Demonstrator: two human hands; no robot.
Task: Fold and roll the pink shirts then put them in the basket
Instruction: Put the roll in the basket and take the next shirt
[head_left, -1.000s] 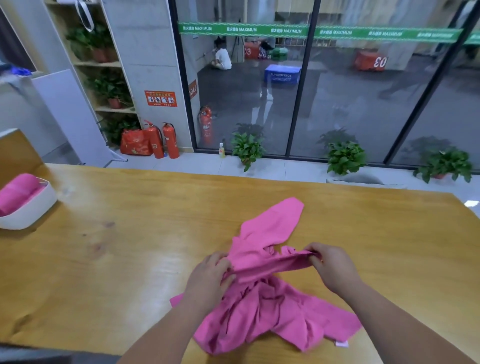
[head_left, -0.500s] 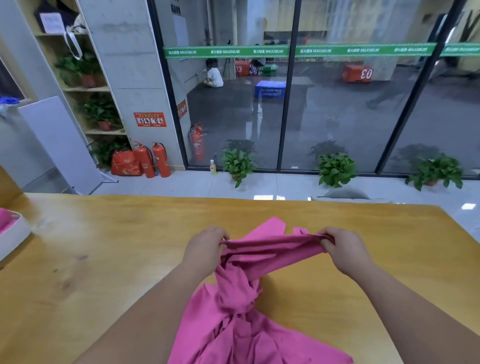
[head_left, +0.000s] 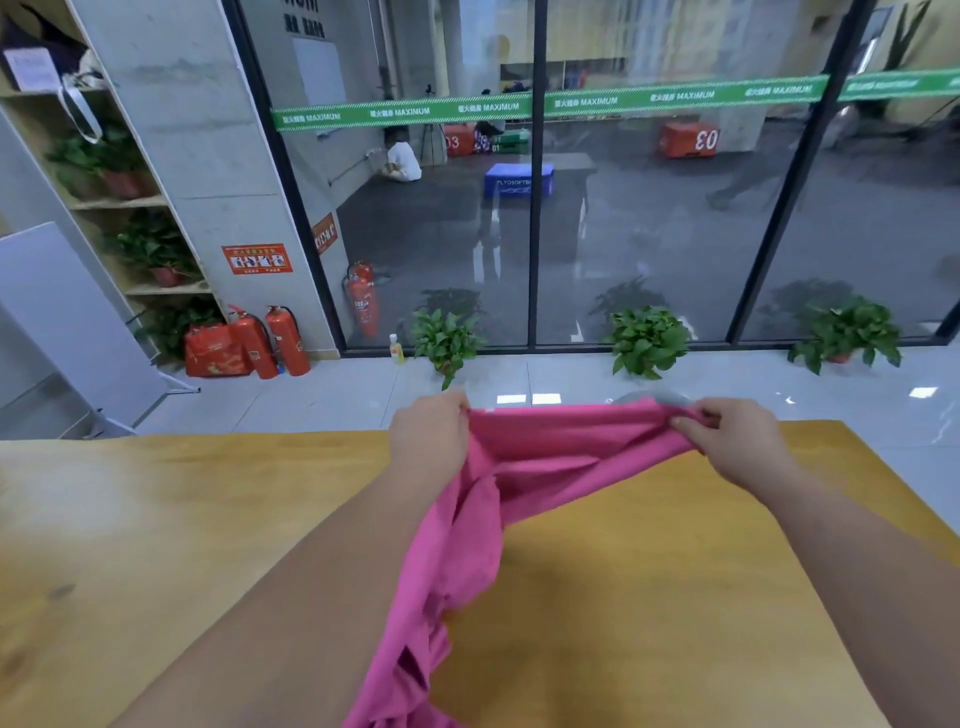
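Note:
A pink shirt (head_left: 519, 467) hangs in the air above the wooden table (head_left: 649, 571). My left hand (head_left: 431, 436) grips its top edge at one end, and my right hand (head_left: 732, 436) pinches the same edge at the other end. The edge is stretched between them over the table's far side. The rest of the cloth drops in a bunched strand below my left hand toward the bottom of the frame. The basket is out of view.
The table's far edge (head_left: 208, 436) runs just under my hands. Beyond it lie a tiled floor, potted plants (head_left: 647, 340), fire extinguishers (head_left: 270, 340) and a glass wall. A white board (head_left: 67, 322) leans at the left.
Both hands have lifted the shirt off the table and moved apart, stretching its top edge. The view has tilted up, so the basket at the left has left the frame.

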